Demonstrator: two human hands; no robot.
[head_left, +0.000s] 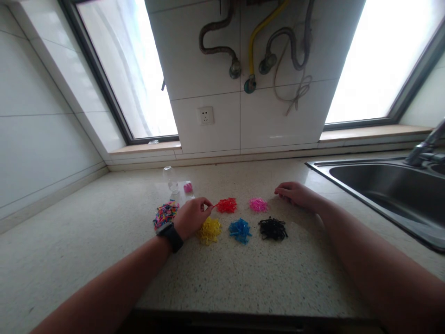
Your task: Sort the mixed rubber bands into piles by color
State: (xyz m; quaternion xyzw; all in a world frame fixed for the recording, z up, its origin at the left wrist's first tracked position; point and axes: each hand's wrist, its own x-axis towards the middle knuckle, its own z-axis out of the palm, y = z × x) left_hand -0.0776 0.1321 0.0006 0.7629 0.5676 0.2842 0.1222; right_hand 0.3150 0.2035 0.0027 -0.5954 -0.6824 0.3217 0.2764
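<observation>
My left hand (193, 215), with a dark watch on its wrist, pinches a thin red rubber band (215, 205) at the left edge of a pile of red bands (227, 205). Under and beside this hand lie a yellow pile (210, 231) and a mixed multicoloured pile (166, 214), each partly covered. My right hand (293, 192) rests on the counter right of a pink pile (258, 204), its fingers loosely bent and nothing visible in them. Nearer to me are a blue pile (239, 230) and a black pile (273, 228).
A clear glass jar (170, 180) and a small pink object (188, 187) stand behind the mixed pile, by a clear plastic sheet. A steel sink (375, 181) with a tap (426, 147) is set into the speckled counter (243, 278) on the right. Behind is a tiled wall.
</observation>
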